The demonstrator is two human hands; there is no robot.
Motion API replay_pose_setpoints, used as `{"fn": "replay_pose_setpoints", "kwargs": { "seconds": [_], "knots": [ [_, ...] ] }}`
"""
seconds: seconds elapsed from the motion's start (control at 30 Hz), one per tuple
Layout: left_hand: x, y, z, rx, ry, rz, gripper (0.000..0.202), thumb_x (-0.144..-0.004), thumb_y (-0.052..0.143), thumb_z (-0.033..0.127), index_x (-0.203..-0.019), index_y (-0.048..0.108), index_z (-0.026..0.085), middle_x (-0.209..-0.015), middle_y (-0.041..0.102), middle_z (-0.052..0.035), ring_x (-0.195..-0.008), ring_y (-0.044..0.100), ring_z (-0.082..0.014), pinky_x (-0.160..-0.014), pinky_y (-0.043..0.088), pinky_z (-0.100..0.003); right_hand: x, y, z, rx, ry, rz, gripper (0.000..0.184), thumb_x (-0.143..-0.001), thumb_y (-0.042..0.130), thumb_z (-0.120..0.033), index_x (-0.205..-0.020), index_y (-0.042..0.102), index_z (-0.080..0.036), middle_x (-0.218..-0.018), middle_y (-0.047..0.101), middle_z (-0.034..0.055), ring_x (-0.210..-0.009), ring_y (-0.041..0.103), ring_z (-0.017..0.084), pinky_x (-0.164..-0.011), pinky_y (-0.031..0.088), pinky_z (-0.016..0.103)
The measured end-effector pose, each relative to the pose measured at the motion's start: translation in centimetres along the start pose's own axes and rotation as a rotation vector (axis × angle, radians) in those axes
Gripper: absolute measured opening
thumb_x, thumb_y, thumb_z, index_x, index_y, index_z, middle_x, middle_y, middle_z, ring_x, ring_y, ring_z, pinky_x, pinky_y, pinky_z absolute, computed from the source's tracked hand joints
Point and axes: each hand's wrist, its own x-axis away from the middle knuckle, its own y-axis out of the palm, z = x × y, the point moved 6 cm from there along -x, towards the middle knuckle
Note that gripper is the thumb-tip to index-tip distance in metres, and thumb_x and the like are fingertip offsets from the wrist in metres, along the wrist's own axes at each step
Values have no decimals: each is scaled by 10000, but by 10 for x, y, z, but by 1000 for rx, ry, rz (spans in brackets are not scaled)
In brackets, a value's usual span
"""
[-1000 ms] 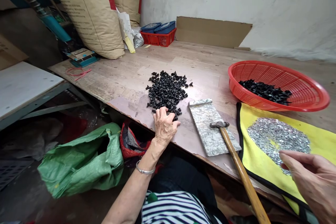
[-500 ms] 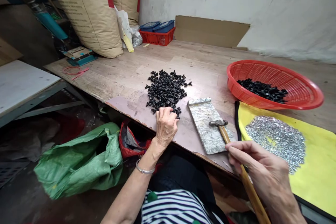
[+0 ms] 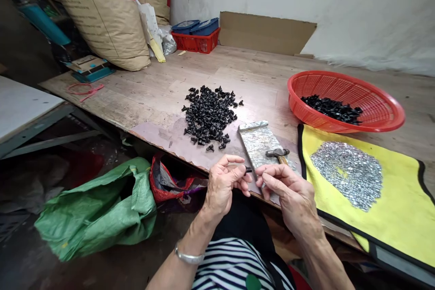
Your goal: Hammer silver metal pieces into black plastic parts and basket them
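My left hand (image 3: 224, 183) pinches a small black plastic part (image 3: 248, 169) between thumb and fingers, above the table's front edge. Close beside it, the fingertips of my right hand (image 3: 294, 197) are pressed together; whatever they hold is too small to make out. Behind the hands lies a grey metal plate (image 3: 255, 138) with a raised strip at its far end. A hammer (image 3: 277, 152) rests on that plate, most of its wooden handle hidden by my right hand. Beyond my left hand spreads a pile of similar black plastic parts (image 3: 210, 113).
Small shiny metal pieces (image 3: 350, 172) lie heaped on a yellow cloth (image 3: 397, 190) at right. Behind stands a red plastic basket (image 3: 384, 104) holding black parts. A green sack (image 3: 98, 208) is below the table at left; large paper sacks (image 3: 91, 13) stand at the back.
My left hand has come back from the pile with a black part. My right hand has left the hammer handle and moved left, up to my left hand.
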Motion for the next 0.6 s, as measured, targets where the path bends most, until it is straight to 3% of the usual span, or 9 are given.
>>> {"fn": "replay_pose_setpoints", "kwargs": {
  "seconds": [0.17, 0.33, 0.6],
  "knots": [
    [5, 1, -12, 114, -128, 25, 259, -709, 675, 329, -749, 547, 107, -533, 603, -19, -357, 489, -89, -314, 447, -214, 2, 5, -1, 4, -3, -46, 165, -738, 647, -328, -753, 604, -170, -759, 596, -1, -496, 470, 59, -467, 380, 210],
    [9, 5, -15, 92, -104, 46, 264, -695, 689, 329, -717, 550, 106, -522, 595, -10, -353, 495, -90, -307, 461, -221, 2, 13, -4, -4, -18, -60, 174, -715, 655, -310, -682, 567, -163, -679, 569, -6, -505, 452, 66, -465, 366, 206],
    [8, 5, -14, -37, -29, 61, 243, -714, 654, 336, -681, 553, 117, -504, 586, 2, -335, 491, -88, -307, 430, -200, -3, 6, 7, 6, 23, -47, 160, -668, 686, -277, -647, 586, -155, -590, 561, -15, -471, 447, 68, -450, 358, 209]
  ]
}}
